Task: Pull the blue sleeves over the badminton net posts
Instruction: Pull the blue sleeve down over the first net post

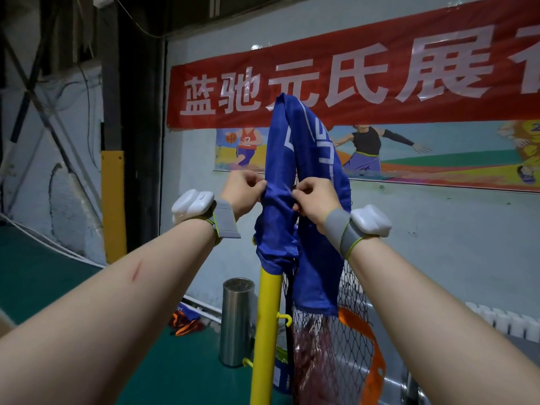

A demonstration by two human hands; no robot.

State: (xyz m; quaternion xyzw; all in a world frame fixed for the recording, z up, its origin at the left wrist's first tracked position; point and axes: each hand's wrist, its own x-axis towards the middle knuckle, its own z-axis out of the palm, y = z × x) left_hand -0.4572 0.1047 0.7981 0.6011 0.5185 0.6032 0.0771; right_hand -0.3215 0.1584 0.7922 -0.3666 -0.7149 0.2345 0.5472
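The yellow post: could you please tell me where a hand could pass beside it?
Free: left of the yellow post, between the blue sleeve and the steel bin; the green floor left of that bin. Crowded: right of the post, where the net hangs, and higher up, where the left hand and right hand pinch the sleeve.

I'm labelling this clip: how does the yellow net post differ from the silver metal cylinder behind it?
The glossy yellow net post is slim; the brushed silver metal cylinder is wider and shorter. The post bears small yellow hooks and its top is hidden in the blue fabric sleeve; the cylinder is plain, its top bare. Both stand upright.
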